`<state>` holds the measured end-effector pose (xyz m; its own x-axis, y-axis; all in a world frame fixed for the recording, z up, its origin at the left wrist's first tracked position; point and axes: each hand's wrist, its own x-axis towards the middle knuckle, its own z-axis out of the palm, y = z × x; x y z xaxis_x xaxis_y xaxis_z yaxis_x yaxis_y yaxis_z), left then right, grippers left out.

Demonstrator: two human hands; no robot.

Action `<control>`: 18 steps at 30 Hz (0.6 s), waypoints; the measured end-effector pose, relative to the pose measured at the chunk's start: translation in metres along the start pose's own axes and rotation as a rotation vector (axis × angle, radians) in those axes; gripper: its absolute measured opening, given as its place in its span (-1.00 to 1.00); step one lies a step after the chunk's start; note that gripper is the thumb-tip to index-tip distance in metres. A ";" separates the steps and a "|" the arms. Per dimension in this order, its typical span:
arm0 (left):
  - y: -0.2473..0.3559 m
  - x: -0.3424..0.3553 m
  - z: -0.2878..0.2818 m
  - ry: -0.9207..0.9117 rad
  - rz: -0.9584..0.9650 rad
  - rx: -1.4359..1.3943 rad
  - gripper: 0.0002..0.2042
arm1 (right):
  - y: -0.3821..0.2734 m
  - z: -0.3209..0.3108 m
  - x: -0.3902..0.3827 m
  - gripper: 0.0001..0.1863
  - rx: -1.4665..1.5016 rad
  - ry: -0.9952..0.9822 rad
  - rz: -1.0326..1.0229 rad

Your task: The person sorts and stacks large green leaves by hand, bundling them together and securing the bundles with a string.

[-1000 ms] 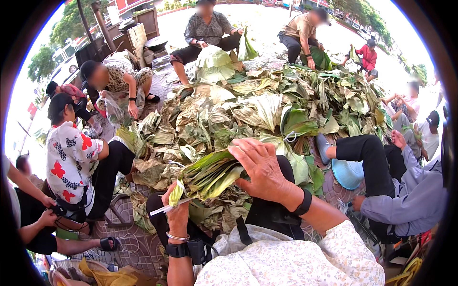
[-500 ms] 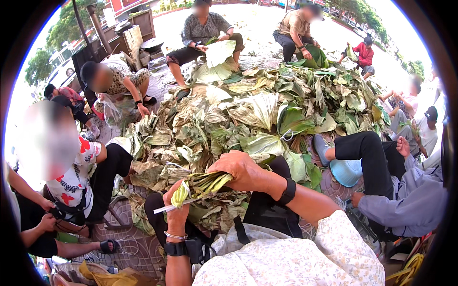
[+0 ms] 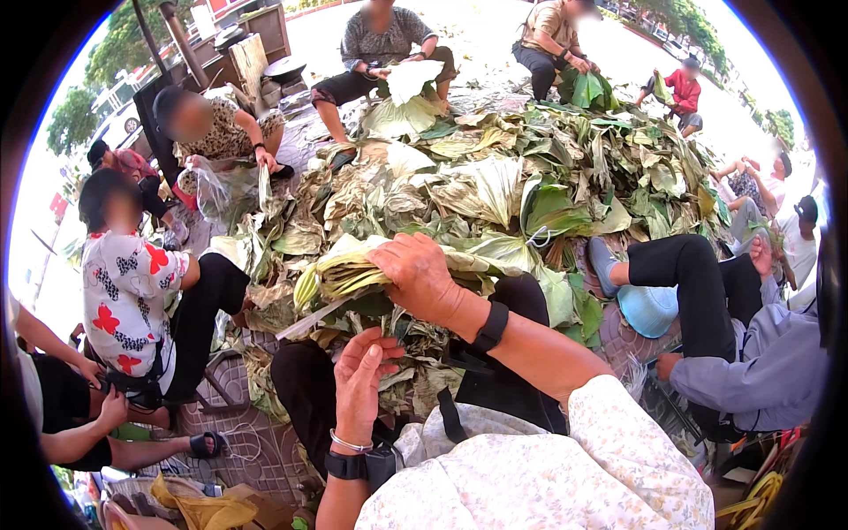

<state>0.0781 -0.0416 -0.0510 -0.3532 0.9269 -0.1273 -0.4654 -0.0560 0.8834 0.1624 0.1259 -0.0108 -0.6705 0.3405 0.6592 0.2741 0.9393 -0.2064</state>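
Note:
My right hand [image 3: 417, 276] is closed from above round a bundle of folded, yellow-green leaves [image 3: 340, 272], held over my knees. The bundle's rounded, ribbed end points left, and its wider leafy part runs off to the right behind my hand. A flat white strip [image 3: 311, 320] sticks out below the bundle toward the lower left. Under the bundle and apart from it is my left hand [image 3: 360, 371], palm turned inward, fingers loosely bent and thumb raised. No object shows clearly in it.
A big heap of dry and green leaves [image 3: 495, 190] spreads in front of me. Several people sit round it, some handling leaves. A person's bent leg [image 3: 689, 274] and a blue bowl-shaped container [image 3: 647, 309] are at my right; a person in a patterned shirt [image 3: 132, 300] sits at my left.
My left hand has let go of the bundle's left end and dropped below it. My right hand has moved slightly, with the bundle now tilted and its leafy part showing more.

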 end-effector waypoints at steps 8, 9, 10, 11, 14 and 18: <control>-0.022 0.025 -0.010 -0.044 0.135 -0.199 -0.47 | -0.023 0.033 -0.031 -0.57 0.003 -0.083 -0.038; -0.026 0.026 -0.010 -0.013 0.181 -0.277 -0.47 | -0.031 0.039 -0.037 -0.55 0.028 -0.058 -0.033; -0.026 0.026 -0.006 0.065 0.167 -0.346 -0.49 | -0.035 0.043 -0.043 -0.52 0.064 -0.112 -0.009; -0.026 0.026 -0.007 0.104 0.159 -0.348 -0.50 | -0.037 0.046 -0.046 -0.49 0.100 -0.167 0.015; -0.025 0.024 -0.006 0.236 0.156 -0.324 -0.54 | -0.041 0.047 -0.051 -0.38 0.216 -0.307 -0.036; -0.021 0.027 -0.025 0.250 0.064 -0.436 -0.60 | -0.026 0.043 -0.052 -0.20 0.592 -0.413 -0.042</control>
<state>0.0580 -0.0243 -0.0845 -0.5506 0.8025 -0.2300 -0.7134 -0.3092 0.6289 0.1602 0.0855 -0.0709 -0.9100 0.1823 0.3724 -0.0984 0.7775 -0.6212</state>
